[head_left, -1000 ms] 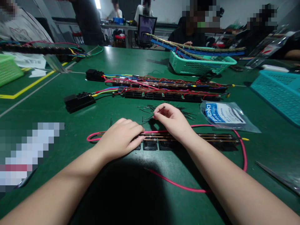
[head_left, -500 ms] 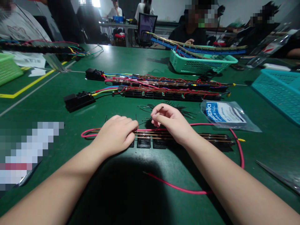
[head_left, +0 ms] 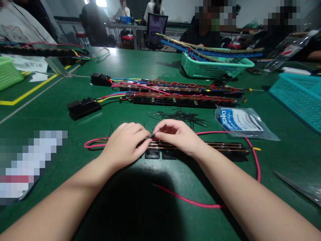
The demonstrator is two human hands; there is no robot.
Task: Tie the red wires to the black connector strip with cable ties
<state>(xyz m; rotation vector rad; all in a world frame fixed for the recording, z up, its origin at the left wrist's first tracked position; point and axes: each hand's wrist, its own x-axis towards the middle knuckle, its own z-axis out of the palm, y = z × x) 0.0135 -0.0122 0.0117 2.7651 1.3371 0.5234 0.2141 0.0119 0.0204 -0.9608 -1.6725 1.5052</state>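
Observation:
My left hand (head_left: 127,142) is closed over the left part of a long black strip assembly (head_left: 220,147) with copper-coloured rods. Its thumb and index finger pinch at a thin black cable tie (head_left: 152,131), mostly hidden by the fingers. My right hand (head_left: 177,135) meets it from the right, thumb and fingertips closed on the same tie. Along the strip runs a thick pink wire (head_left: 256,160), which loops at both ends and curls to a bare end in front. Thin tie tails (head_left: 110,130) stick up behind my left hand.
A pile of loose cable ties (head_left: 180,115) lies just behind the hands. Beside it rests a labelled plastic bag (head_left: 243,122). Two wired strips (head_left: 183,99) lie farther back. Tweezers (head_left: 296,187) and a blue basket (head_left: 298,97) are at right; a green basket (head_left: 208,68) stands behind.
My right hand has moved down and left with the cable tie, so its fingertips now meet those of my left hand. The strip has shifted slightly left.

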